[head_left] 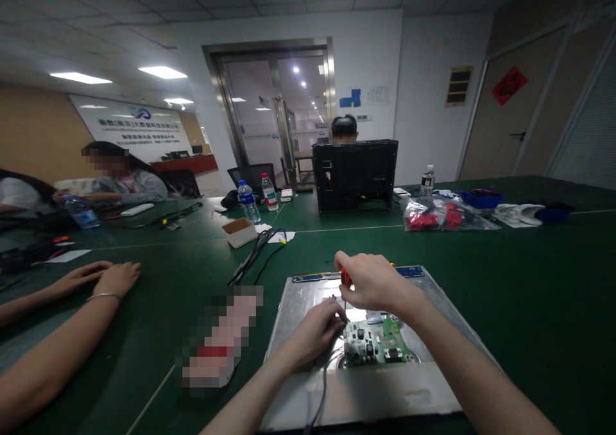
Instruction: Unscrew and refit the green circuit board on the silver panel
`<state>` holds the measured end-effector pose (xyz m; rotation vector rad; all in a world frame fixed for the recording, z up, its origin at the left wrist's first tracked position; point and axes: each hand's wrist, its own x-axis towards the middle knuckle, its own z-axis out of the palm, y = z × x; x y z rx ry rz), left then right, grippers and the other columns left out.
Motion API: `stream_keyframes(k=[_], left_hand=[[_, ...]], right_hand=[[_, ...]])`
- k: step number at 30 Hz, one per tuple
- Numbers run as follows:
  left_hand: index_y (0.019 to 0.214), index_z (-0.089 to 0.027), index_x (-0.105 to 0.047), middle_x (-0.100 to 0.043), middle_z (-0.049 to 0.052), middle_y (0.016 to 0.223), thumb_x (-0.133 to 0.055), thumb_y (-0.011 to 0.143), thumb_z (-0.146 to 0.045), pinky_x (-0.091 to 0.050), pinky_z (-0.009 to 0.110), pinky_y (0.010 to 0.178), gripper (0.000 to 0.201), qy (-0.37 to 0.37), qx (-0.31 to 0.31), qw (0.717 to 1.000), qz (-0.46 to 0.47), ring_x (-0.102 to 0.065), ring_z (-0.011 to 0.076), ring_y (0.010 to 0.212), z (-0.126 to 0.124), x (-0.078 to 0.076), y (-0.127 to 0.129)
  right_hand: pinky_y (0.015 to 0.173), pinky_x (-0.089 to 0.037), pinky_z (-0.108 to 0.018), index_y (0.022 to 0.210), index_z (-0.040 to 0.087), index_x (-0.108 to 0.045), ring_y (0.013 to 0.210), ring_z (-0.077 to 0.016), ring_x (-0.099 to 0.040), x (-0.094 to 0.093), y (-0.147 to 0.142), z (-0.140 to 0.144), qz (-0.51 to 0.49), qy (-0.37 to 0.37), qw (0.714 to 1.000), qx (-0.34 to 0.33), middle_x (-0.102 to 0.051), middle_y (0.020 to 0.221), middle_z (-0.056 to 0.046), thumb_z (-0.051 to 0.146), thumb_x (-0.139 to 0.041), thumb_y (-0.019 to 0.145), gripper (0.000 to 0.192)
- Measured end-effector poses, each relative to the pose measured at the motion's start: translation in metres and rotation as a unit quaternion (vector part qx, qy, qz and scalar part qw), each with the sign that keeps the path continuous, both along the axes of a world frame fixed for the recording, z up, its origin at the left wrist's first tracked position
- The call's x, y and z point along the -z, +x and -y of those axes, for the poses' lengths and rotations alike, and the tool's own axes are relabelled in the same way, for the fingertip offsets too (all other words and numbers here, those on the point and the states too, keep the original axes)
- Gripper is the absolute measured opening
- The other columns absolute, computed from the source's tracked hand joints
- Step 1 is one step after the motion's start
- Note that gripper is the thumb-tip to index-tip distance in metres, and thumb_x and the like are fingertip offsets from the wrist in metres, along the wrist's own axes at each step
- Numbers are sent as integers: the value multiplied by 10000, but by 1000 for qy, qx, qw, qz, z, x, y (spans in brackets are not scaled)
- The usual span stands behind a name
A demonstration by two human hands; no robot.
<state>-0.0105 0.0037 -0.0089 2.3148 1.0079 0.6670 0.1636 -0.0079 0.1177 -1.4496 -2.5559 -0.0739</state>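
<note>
A screwdriver with a red-orange handle [345, 277] stands nearly upright in my right hand [375, 284], whose fingers are closed round the grip. Its thin shaft points down at the upper left corner of a green circuit board [378, 342]. Beside that tip my left hand [318, 327] has its fingers curled together at the board's edge; what they pinch, if anything, is hidden. The board lies on a silvery metal panel [298, 294] in front of me, with a narrow blue board [411, 271] along its far edge. A dark cable [324, 383] runs down the panel from near my left hand.
Left of the panel are a blurred-out flat item [221, 345], black cables [253, 255] and a small open box [239, 233]. Another person's hands [115, 278] rest at the left. Bottles [248, 202], a black monitor casing [356, 175] and plastic bags [443, 215] stand farther back.
</note>
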Motion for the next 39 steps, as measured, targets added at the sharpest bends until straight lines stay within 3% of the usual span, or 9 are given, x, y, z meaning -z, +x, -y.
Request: stream_keyframes(k=[4,14,20,28,39], left_hand=[[814,-170,-551,-599,44,874,-480,787,-76,-411,276,738,121,2,-15,1000,-6,-536,188,818,2,0,1],[829,-181,-532,-593,32,857,-455,790,-87,-405,268,714,128,-2,-21,1000,-14,-522,181,795,0,4,1],[832,-183,-523,-591,30,844,-464,794,-98,-403,274,719,110,3,-25,1000,-19,-518,183,793,1,5,1],[807,-180,-508,-594,37,869,-470,804,-98,-398,276,721,90,-9,-21,1000,-17,-519,187,815,2,0,1],[841,-173,-533,-589,44,898,-480,797,-95,-403,279,733,104,-3,-3,1000,-13,-522,193,839,1,0,1]], right_hand=[[549,-308,-282,998,217,-528,762,-243,-638,0,-1,-2,16,1,1000,23,-686,847,-63,417,-529,807,276],[555,-310,-276,996,223,-538,772,-225,-637,2,-2,-3,9,11,1000,13,-687,849,-49,325,-522,805,217],[568,-323,-280,994,225,-535,776,-233,-634,2,-1,-4,18,2,1000,23,-678,852,-58,430,-536,817,271],[535,-267,-278,948,232,-540,765,-206,-626,0,2,-2,-4,-8,1000,-1,-678,843,-28,309,-541,789,177],[544,-266,-271,1039,231,-521,789,-207,-622,-1,6,-1,-14,-31,999,-22,-679,896,-38,243,-547,754,286]])
